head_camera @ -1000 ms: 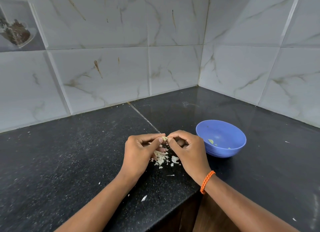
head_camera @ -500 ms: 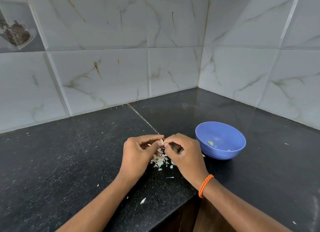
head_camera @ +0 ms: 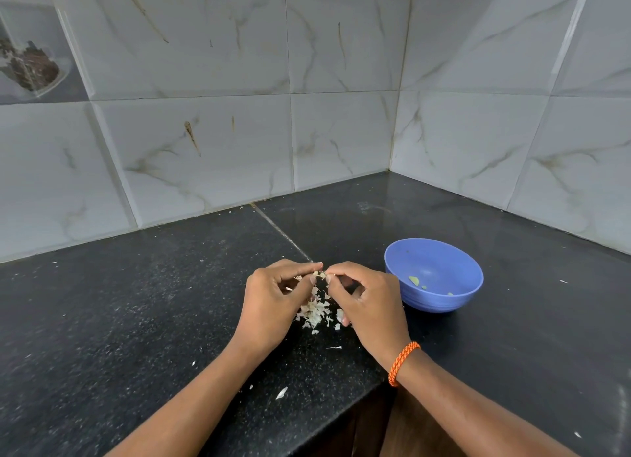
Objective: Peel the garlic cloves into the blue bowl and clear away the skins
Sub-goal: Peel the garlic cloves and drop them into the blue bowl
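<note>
Nearest, loose flakes lie scattered on the speckled black granite counter (head_camera: 136,320). Above a heap of pale papery garlic skins (head_camera: 316,311), the left hand (head_camera: 273,303) and right hand (head_camera: 367,306) each pinch a small garlic clove (head_camera: 320,275) between curled fingertips. Just beyond sits the round blue plastic bowl (head_camera: 433,274), holding a few pieces. A slipping pinch could drop the clove into the skins.

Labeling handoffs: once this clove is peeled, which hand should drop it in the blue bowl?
Right, probably. The right hand sits directly beside the blue bowl; the left hand is farther away. Both pinch the garlic clove.
</note>
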`<state>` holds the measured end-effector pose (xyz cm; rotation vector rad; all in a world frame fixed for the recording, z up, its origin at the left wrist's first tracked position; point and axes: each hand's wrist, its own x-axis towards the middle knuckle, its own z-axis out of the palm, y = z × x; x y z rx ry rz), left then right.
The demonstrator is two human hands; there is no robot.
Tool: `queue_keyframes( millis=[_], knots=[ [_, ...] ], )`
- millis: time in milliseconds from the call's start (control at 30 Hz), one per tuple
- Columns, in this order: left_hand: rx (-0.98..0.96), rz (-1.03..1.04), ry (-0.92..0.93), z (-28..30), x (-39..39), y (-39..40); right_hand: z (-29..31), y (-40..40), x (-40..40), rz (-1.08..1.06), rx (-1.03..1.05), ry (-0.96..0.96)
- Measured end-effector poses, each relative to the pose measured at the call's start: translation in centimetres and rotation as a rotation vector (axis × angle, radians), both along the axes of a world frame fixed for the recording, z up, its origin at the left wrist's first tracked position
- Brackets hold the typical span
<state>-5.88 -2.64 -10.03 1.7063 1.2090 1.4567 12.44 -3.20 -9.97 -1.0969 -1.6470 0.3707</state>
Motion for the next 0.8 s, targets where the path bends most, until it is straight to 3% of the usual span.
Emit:
queue_keyframes(
  millis=[400, 800],
  knots=[
    [0.007, 0.066, 0.000, 0.1, -0.3, 0.1, -0.1, 0.5, 0.2, -0.107, 0.020, -0.049],
    [0.065, 0.069, 0.106, 1.0, 0.4, -1.1, 0.1, 0.3, -0.2, 0.024, 0.039, -0.117]
  ],
)
